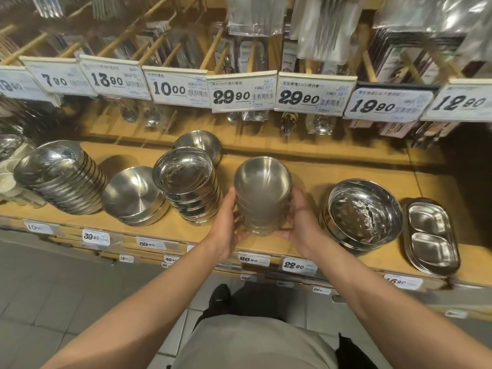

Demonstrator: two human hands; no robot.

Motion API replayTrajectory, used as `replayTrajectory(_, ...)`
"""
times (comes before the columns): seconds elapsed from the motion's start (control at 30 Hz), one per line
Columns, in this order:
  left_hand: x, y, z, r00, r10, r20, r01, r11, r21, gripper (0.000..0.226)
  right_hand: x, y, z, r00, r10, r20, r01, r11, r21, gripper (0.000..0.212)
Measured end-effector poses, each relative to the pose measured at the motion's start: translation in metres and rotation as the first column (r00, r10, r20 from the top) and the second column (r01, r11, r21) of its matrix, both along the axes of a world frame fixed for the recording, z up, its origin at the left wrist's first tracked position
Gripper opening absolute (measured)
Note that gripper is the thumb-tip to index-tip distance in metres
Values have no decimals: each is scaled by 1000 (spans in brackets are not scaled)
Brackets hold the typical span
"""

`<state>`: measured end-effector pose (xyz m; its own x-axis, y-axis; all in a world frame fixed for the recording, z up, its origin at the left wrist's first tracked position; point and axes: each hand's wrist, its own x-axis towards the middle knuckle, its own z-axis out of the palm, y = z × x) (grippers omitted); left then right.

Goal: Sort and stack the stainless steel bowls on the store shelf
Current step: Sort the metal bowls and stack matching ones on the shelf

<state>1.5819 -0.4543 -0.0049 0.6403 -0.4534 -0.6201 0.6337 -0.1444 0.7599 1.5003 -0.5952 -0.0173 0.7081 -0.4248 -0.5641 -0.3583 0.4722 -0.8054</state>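
Observation:
A stack of matte steel bowls (262,193) stands at the middle of the wooden shelf (314,169). My left hand (229,222) grips its left side and my right hand (300,219) grips its right side, fingers curled round the lower bowls. To the left stand a tall stack of shiny bowls (186,182), a low stack of wide matte bowls (133,195) and a leaning stack of shiny bowls (58,177). Behind them sits a small bowl stack (202,145). A stack of large shiny bowls (364,211) is on the right.
Divided steel trays (431,235) lie at the far right of the shelf. Price tags (242,94) hang from the rail above, with packaged cutlery (255,14) on hooks. Lower shelf edges carry more price labels (299,266). Tiled floor lies below.

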Motion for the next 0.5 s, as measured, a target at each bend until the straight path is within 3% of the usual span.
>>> replayTrajectory(0.37, -8, -7, 8, 1000, -14, 2, 14, 1000, 4, 63, -11, -7, 10, 1000, -20, -13, 19, 999, -43, 27)
replayTrajectory(0.5, -5, -4, 14, 995, 8, 100, -11, 999, 34, 65, -14, -8, 27, 999, 25, 43, -18, 987, -158, 25)
